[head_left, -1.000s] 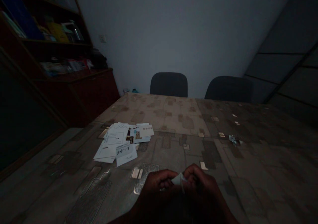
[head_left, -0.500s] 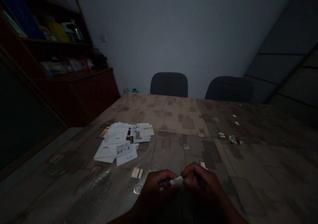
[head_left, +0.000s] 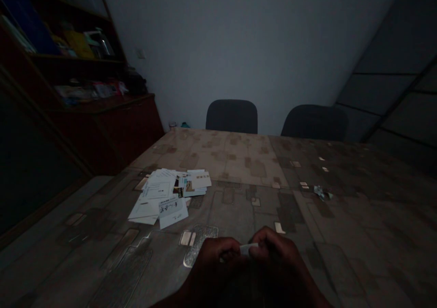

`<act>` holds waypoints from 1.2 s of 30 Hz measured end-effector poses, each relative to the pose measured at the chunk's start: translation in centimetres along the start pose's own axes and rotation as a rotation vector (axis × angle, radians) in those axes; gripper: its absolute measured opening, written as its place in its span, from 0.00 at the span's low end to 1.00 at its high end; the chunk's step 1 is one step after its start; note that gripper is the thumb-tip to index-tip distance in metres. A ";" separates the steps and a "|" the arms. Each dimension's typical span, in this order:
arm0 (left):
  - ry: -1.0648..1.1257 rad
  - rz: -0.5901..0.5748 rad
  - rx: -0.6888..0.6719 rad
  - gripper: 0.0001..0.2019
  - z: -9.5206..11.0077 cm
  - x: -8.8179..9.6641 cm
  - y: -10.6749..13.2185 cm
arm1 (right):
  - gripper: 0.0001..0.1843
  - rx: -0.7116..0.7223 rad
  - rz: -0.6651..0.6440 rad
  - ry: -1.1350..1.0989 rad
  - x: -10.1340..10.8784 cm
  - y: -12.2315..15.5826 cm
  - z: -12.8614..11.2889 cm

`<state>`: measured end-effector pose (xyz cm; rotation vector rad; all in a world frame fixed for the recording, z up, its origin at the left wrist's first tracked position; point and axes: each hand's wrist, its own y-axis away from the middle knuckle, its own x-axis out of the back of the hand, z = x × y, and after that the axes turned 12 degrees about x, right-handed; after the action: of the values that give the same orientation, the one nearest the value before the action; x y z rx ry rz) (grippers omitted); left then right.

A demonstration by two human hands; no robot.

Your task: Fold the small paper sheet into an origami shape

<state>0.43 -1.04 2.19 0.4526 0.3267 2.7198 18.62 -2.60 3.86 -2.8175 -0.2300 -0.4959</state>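
Paper (head_left: 248, 248) has levelled — cards (head_left: 159, 190) lie left, crumpled scrap (head_left: 320, 192) right

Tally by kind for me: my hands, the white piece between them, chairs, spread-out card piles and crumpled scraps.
Hands: 2, left hand and right hand
White piece: 1
Chairs: 2
Card pile: 1
Crumpled scrap: 1
Total: 7

2 hands (head_left: 218, 259) (head_left: 282, 255); 1 held ppr (head_left: 246, 249); 1 card pile (head_left: 160, 189); 2 chrs (head_left: 231, 115) (head_left: 314, 122)
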 end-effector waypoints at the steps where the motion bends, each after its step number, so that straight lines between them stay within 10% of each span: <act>1: -0.027 -0.003 -0.024 0.12 -0.1 0.1 0.0 | 0.12 0.013 0.010 0.024 0.0 0.0 -0.1; 18: 0.475 -0.115 0.122 0.20 0.5 -0.1 -0.5 | 0.11 0.077 -0.028 0.060 -0.2 -0.1 0.0; 36: 0.089 -0.025 0.070 0.13 1.1 0.9 -0.3 | 0.12 0.020 0.002 0.139 2.0 -0.5 -0.6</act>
<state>0.12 -0.25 3.35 0.3441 0.4501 2.7163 20.19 -2.09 5.22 -2.7491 -0.2029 -0.6824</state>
